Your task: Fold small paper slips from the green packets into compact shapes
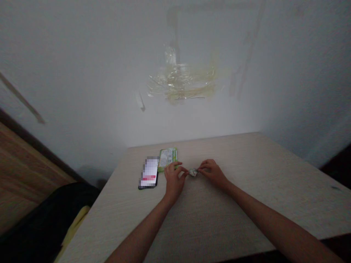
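Observation:
My left hand (pixel 173 178) and my right hand (pixel 212 171) rest on a pale wooden table (pixel 246 190), fingertips pinched from either side on a small crumpled silvery wrapper (pixel 193 172) lying between them. Just behind my left hand lies a flat green and white packet (pixel 168 157). A phone (pixel 149 173) with its screen lit lies to the left of that hand. Both forearms stretch out from the near edge of the table.
A white wall (pixel 109 73) rises straight behind the table, with old tape residue (pixel 181 82) stuck on it. At the left are a wooden panel (pixel 24 164) and a dark object (pixel 55 215) with a yellow edge beside the table.

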A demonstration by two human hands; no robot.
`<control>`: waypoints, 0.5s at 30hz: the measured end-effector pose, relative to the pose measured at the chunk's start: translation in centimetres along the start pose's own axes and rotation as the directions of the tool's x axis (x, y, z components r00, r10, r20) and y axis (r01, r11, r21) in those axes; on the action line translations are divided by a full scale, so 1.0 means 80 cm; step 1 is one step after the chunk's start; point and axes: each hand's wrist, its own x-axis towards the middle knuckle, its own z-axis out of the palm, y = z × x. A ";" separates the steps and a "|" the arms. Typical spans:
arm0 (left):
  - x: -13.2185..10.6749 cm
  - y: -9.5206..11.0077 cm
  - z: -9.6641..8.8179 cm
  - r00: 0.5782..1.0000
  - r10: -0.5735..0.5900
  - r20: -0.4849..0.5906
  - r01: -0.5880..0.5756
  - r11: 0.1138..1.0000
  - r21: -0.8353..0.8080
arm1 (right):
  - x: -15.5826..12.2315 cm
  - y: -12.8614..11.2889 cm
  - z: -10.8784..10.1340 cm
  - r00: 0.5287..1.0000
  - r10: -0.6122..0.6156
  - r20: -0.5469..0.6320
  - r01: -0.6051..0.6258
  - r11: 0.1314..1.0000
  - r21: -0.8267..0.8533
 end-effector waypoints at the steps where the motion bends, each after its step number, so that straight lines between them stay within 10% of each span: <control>1: 0.000 -0.001 0.001 1.000 -0.016 0.022 0.016 1.000 0.018 | 0.000 0.000 0.000 1.000 0.002 0.001 -0.002 1.000 -0.007; 15: 0.000 0.001 -0.004 0.982 -0.059 0.179 0.042 0.994 0.097 | 0.000 0.000 -0.001 0.999 0.017 0.043 -0.016 1.000 -0.008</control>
